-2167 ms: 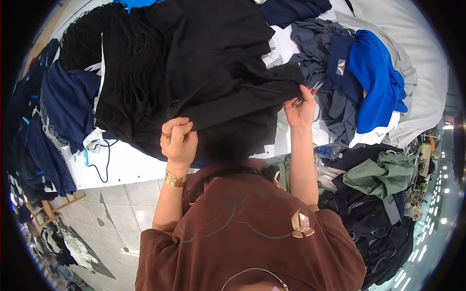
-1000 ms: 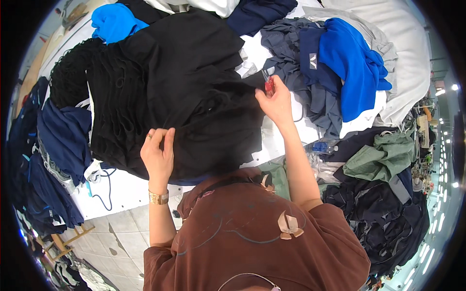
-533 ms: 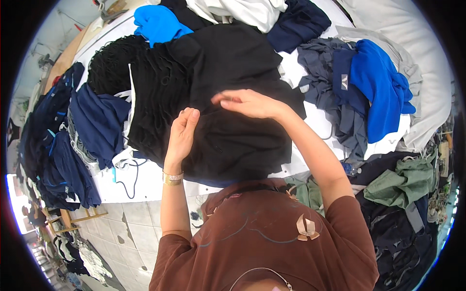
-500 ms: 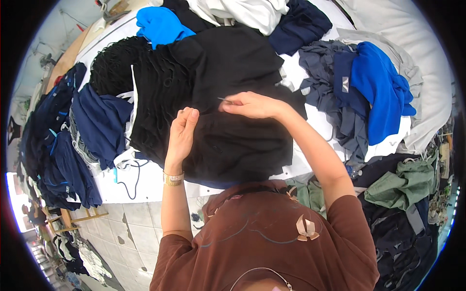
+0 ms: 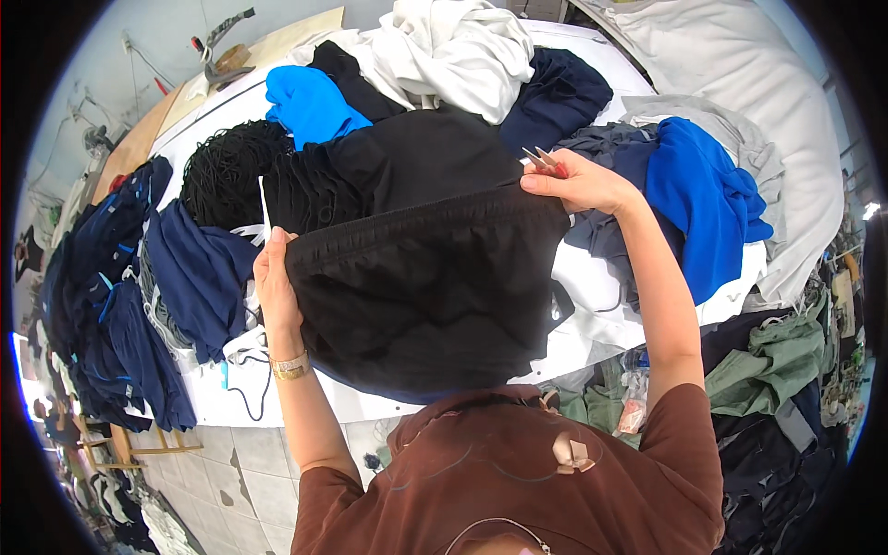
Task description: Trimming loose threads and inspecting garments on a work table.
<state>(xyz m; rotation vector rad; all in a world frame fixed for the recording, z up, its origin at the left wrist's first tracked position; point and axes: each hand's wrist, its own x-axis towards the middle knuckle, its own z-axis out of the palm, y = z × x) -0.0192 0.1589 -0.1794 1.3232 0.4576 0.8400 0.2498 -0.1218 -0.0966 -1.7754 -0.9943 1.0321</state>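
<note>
A black garment [image 5: 425, 296] with a gathered elastic waistband is stretched wide between my hands, its lower part hanging toward me. My left hand [image 5: 277, 282] is closed on the left end of the waistband, thumb on top. At the opposite end, my right hand [image 5: 587, 183] pinches the waistband and also holds small red-handled thread snips [image 5: 546, 165], blades pointing up and left. Behind the held garment, a pile of black garments [image 5: 444, 153] lies on the white table [image 5: 351, 381], partly covered by it.
Navy garments [image 5: 199, 268] and a heap of black cords [image 5: 231, 176] lie on the left. Bright blue cloth [image 5: 708, 208] and grey pieces [image 5: 601, 242] lie at right. White fabric [image 5: 462, 55] is bunched at the back. Green cloth [image 5: 772, 356] sits below the table's right side.
My hands have moved apart, left hand to the left, right hand up and right. The black garment's waistband is now lifted and spread between them.
</note>
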